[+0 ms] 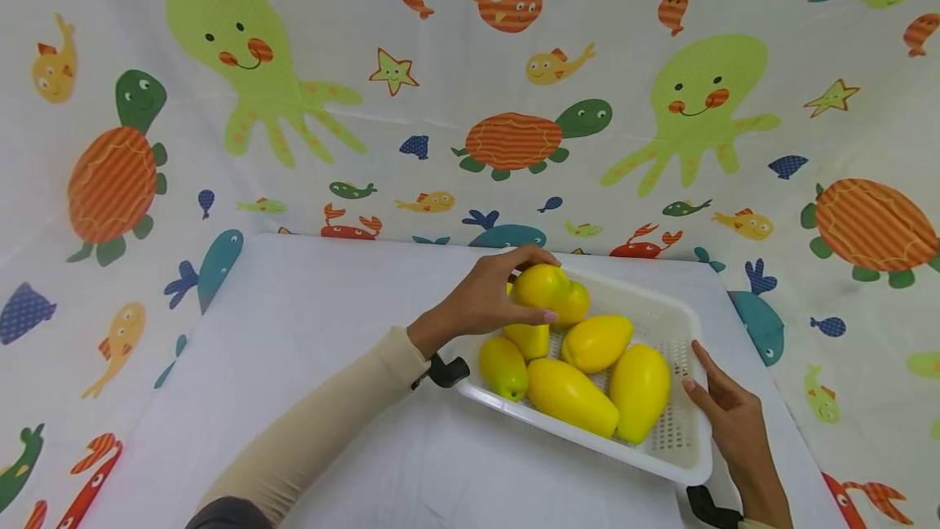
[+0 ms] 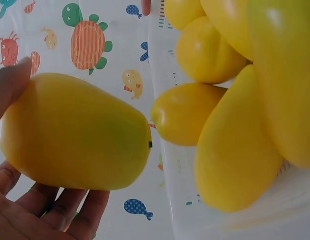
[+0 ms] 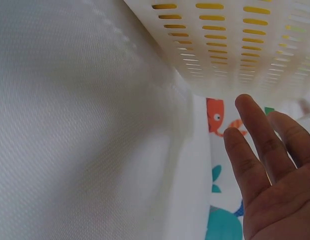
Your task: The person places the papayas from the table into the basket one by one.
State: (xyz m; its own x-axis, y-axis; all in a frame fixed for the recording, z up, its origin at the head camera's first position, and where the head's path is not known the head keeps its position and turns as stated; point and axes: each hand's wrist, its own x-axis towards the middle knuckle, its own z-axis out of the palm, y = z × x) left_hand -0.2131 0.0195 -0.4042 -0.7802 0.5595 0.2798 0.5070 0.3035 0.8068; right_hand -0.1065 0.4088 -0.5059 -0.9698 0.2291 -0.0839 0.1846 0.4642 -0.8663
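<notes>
My left hand [image 1: 488,296] holds a yellow mango [image 1: 541,288] over the far left part of a white plastic basket [image 1: 690,455], thumb on one side and fingers on the other. The left wrist view shows this mango [image 2: 80,132] from the side, green-tinged with a small dark stem end. More yellow mangoes [image 1: 641,394] lie in the basket, mostly towards its left and near side. My right hand [image 1: 738,423] holds the basket's right rim, thumb over the inner side. In the right wrist view the right hand's fingers [image 3: 265,145] extend along the slotted outer wall.
The basket stands at an angle on a white-covered table [image 1: 345,308]. Behind and beside it hangs a white curtain [image 1: 441,104] printed with sea animals. A dark wrist strap mount [image 1: 448,370] sits close to the basket's left corner.
</notes>
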